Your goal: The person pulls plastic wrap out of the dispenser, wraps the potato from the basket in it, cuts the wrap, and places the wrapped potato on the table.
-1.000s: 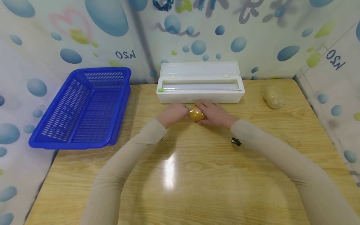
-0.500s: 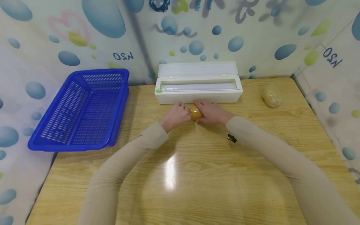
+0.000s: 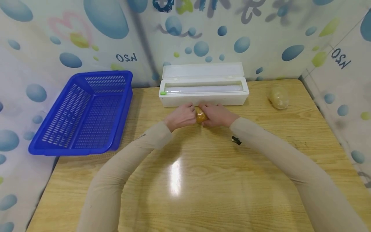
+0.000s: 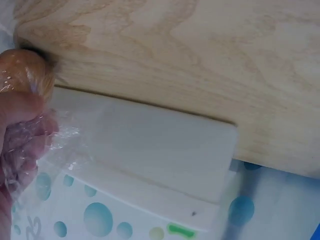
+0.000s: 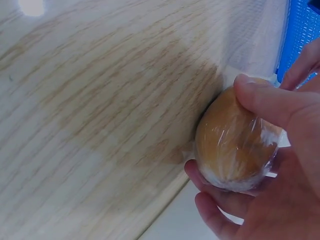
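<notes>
A smooth, round orange-brown fruit wrapped in clear cling film sits between my two hands, just in front of a white cling film dispenser. My right hand holds the fruit, with the thumb on one side and the fingers curled under the other in the right wrist view. Loose cling film gathers in the curled fingers of my left hand, whose thumb lies against the fruit's side in the left wrist view. The exact kind of fruit is obscured by the film.
The dispenser's lid stands raised against the patterned wall, with a film roll inside and a green slider at its left end. A blue basket occupies the table's left back. Another film-wrapped, pale yellow item lies back right.
My left hand has turned and shifted slightly right, closer against the fruit, covering more of it. My right hand keeps its hold. The head view has shifted a little.
</notes>
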Demonstrator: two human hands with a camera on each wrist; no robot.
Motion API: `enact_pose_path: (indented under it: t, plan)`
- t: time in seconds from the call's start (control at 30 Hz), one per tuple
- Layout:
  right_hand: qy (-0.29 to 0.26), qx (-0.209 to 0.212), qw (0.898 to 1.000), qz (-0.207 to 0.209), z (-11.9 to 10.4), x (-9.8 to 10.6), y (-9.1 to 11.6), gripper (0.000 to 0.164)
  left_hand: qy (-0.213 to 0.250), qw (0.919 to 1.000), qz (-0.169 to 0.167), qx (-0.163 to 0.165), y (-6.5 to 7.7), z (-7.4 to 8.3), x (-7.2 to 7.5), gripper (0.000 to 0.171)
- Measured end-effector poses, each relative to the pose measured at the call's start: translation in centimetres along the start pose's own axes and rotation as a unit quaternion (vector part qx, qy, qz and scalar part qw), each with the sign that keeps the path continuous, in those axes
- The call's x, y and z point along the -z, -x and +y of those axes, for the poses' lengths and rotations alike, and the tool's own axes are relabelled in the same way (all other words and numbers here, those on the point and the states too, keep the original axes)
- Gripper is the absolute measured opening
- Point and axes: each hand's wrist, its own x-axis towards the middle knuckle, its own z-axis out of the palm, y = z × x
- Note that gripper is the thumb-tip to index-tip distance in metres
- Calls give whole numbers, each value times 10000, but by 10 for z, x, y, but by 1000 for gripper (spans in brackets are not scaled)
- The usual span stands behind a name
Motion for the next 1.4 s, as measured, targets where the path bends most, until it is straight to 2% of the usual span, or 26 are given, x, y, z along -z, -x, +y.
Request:
enact_pose_path:
  t: [0.33, 0.67, 0.73, 0.8, 0.87, 0.93, 0.97, 1.03, 1.17, 1.23, 1.27, 1.33, 1.37, 1.4]
  plan:
    - [87, -71, 9999, -66, -1, 0, -1, 79, -254, 9983, 452, 248, 8, 8, -3, 12]
    - [119, -21, 9999, 122, -2, -4, 1, 80, -200, 9955, 886, 269, 14, 13, -8, 16]
    - [120, -2, 9998, 152, -2, -4, 1, 80, -75, 9949, 908, 442, 18, 14, -8, 16]
    - [85, -21, 9998, 153, -2, -5, 1, 80, 232, 9914, 937, 887, 21, 14, -7, 14]
    - [57, -46, 9998, 163, -2, -6, 1, 80, 670, 9801, 1049, 1544, 25, 15, -5, 15]
    - [59, -91, 9998, 163, -2, -6, 1, 81, 1099, 9608, 1294, 2193, 28, 18, -1, 21]
    - [60, -119, 9998, 160, -2, -6, 1, 81, 1284, 9504, 1432, 2443, 30, 21, 0, 23]
    - [61, -157, 9997, 163, -3, -7, 0, 82, 1379, 9376, 1663, 2723, 33, 26, 2, 22]
    - [56, -139, 9997, 199, -4, -9, 0, 82, 994, 9328, 1992, 2833, 34, 37, 7, 6]
    - [47, -122, 9997, 212, -5, -9, -1, 82, 982, 9281, 2092, 2919, 34, 40, 11, 4]
    - [45, -125, 9997, 216, -5, -9, -1, 82, 1135, 9256, 2019, 2993, 33, 41, 12, 4]
    - [30, -142, 9997, 211, -5, -9, -2, 81, 1995, 9157, 1484, 3158, 32, 43, 14, 16]
    - [27, -151, 9997, 212, -5, -8, -2, 81, 2638, 9020, 1149, 3220, 31, 43, 15, 23]
    - [35, -153, 9996, 215, -5, -8, -2, 80, 3277, 8818, 785, 3299, 31, 43, 15, 31]
